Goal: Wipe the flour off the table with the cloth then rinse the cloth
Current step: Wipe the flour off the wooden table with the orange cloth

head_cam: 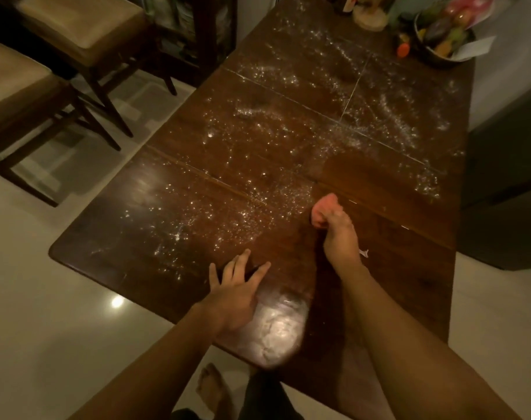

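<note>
Grips a small crumpled pink cloth (324,208) in the right hand (340,234), fingers curled over the wad from above, apparently to bunch it into a firm pad rather than spread it flat. Presses it down onto the dark brown glossy wooden table (394,244), close to the seam between two leaves, probably to put weight through the wrist and scrape rather than skim. Rests the left hand (237,294) flat on the near part of the top, fingers straight and spread, holding nothing, most likely as a brace for leaning and reaching forward. Just left of the cloth and beyond it, a wide scatter of white flour (258,180), speckled and streaked across the middle and far leaves. At the near edge beside the left wrist, a smeared pale patch (283,325) under a glare of light. To the right of the cloth and nearer than it, darker and barer wood, apart from a tiny white scrap (364,253) by the right wrist. Judged from that: an early stage of the wiping, most of the powder not yet gathered and the rinse not yet begun. Next, at a guess, sweeps leftward and away into the speckles. At the far right corner, well apart from both hands, a dark round bowl of coloured fruit (443,40), presumably pushed back out of the way. Off to the left, cushioned dark-legged chairs (76,31) on pale glossy floor tiles (31,298).
</note>
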